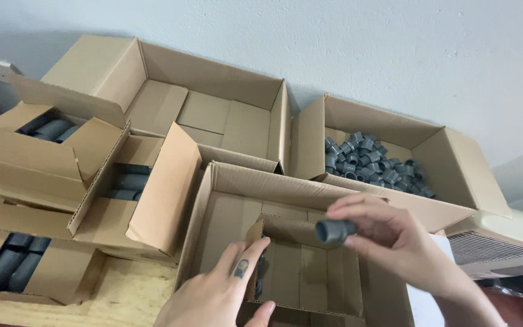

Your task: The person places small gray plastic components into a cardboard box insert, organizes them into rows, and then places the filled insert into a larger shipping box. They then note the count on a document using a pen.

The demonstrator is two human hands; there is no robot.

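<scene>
Cardboard boxes: brown, open-topped, crowded together on a pale wooden surface [129, 297] against a light wall.
Largest box [213, 109]: at the back, flaps up, only bare cardboard showing inside.
Right rear box [449, 163]: just beside the largest one, holding a heap of small grey pipe fittings [373, 162] piled toward its back corner.
Left boxes [37, 160]: three stacked and overlapping at the left edge, each showing larger grey pipe pieces [13, 266] lying side by side under half-folded flaps.
Front box [225, 212]: nearest the person, with a smaller inner box [310, 272] standing in it; the inner box's floor shows bare cardboard.
Beige machine [503, 239]: at the right edge, with a ribbed grille and small red buttons, just beside the right rear box.
Left hand [225, 290]: fingers straight and loosely spread, closed on nothing; the forefinger lies along the left wall of the inner box, and the thumb rests at its near edge.
Right hand [388, 233]: thumb and fingers pinched around a single grey fitting [335, 231].
Fitting's place: short, tubular, held in the air above the inner box, its open end pointing left, well apart from the heap in the right rear box.
</scene>
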